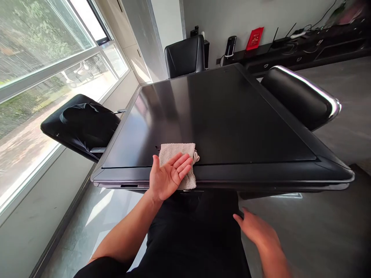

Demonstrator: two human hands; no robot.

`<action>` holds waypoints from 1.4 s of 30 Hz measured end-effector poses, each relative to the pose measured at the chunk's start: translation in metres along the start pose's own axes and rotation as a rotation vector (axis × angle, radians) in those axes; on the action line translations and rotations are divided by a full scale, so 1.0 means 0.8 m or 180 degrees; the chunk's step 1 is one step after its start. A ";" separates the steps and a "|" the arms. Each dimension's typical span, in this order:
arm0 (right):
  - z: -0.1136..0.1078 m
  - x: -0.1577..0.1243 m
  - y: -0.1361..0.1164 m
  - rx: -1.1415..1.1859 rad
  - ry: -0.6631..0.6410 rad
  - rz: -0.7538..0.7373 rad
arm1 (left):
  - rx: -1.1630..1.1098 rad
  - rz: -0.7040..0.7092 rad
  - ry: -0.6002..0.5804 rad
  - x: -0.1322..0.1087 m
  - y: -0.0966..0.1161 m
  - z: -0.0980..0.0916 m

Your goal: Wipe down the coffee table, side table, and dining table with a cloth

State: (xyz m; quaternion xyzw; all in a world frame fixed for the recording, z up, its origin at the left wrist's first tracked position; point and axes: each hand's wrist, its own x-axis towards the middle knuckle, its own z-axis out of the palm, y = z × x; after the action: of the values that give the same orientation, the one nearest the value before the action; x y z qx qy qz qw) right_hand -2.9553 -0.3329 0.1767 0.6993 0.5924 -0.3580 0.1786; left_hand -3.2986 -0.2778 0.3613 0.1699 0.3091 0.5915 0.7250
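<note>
A folded beige cloth (177, 148) lies at the near edge of a black table (220, 112), and one end of it hangs over the rim. Above it I hold my left hand (165, 175) palm up, fingers stretched and thumb apart, with nothing in it. The hand covers part of the cloth. Lower on the right, my right hand (256, 227) hangs beside my dark trousers (199, 231). Its thumb and a finger show apart, and I see nothing held there; the other fingers are mostly hidden.
Black chairs stand at the left (81, 123), far (185, 56) and right (298, 96) sides of the table. Behind, a low black cabinet (290, 58) bears a red card (255, 38) and a router with antennas. A large window (58, 69) lies left.
</note>
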 end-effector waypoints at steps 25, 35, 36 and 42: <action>-0.010 -0.010 -0.009 0.0021 -0.0039 -0.0036 | 0.7373 0.1508 -0.0459 0.042 0.006 -0.011; -0.006 -0.007 -0.007 0.0038 0.0001 -0.0037 | 0.6368 0.1360 -0.0528 0.054 -0.012 -0.003; -0.007 -0.008 -0.008 0.0053 -0.0020 -0.0032 | 0.6351 0.1361 -0.0518 0.057 -0.018 0.002; -0.015 -0.012 -0.011 0.0034 -0.0119 -0.0024 | 0.6370 0.1507 -0.0762 0.083 -0.058 0.044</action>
State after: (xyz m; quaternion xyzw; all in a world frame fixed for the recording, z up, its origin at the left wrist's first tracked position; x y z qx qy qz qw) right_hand -2.9610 -0.3292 0.1930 0.6911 0.5898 -0.3747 0.1845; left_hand -3.2333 -0.2213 0.3430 0.8090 0.5440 0.1706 0.1433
